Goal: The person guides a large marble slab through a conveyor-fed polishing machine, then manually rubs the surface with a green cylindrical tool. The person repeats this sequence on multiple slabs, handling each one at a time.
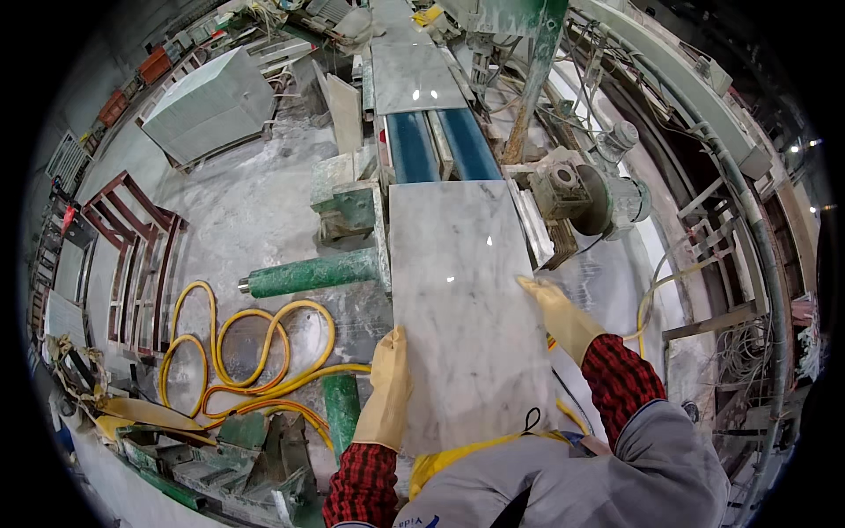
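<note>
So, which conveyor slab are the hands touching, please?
The nearest slab, between the left hand and right hand; farther slabs lie beyond the blue belts.

Glossy pale stone slab [466,352], grey-veined, rectangular, lying flat, at near end of blue-belted conveyor [465,145]

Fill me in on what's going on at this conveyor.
A person in cream gloves has both hands on a grey-veined slab: the left hand at its left edge, the right hand at its right edge. The slab's far end lies by two blue belts, with another slab farther along the line. How the fingers sit beneath the slab is hidden. A yellow hose lies looped on the floor to the left.
</note>
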`<state>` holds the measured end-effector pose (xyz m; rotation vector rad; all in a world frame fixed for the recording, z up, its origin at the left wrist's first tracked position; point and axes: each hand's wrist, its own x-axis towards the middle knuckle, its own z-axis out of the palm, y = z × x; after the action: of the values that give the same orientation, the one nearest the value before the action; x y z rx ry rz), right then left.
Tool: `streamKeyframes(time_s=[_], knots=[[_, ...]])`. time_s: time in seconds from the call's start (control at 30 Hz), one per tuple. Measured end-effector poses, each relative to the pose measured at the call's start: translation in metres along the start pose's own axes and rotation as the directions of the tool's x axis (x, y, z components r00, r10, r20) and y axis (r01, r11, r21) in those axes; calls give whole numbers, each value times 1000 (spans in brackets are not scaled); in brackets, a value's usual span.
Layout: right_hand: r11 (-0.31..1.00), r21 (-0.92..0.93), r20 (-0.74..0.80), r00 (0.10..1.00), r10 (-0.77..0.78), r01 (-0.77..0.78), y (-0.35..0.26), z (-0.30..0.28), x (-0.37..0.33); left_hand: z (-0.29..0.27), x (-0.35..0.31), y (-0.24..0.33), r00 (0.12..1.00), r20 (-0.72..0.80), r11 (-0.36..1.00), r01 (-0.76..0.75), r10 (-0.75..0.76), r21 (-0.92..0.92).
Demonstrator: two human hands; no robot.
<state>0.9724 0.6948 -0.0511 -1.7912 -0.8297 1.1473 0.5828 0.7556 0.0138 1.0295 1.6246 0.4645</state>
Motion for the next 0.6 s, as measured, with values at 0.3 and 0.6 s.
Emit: streamKeyframes(time_s=[0.3,0.6], knots=[[936,0,220,914,342,-351,-29,-18,-144,-7,52,-2,926,208,948,-298,316,-115],[926,121,71,933,353,-359,-9,-4,-101,-27,16,-38,853,522,886,257,-20,-387]])
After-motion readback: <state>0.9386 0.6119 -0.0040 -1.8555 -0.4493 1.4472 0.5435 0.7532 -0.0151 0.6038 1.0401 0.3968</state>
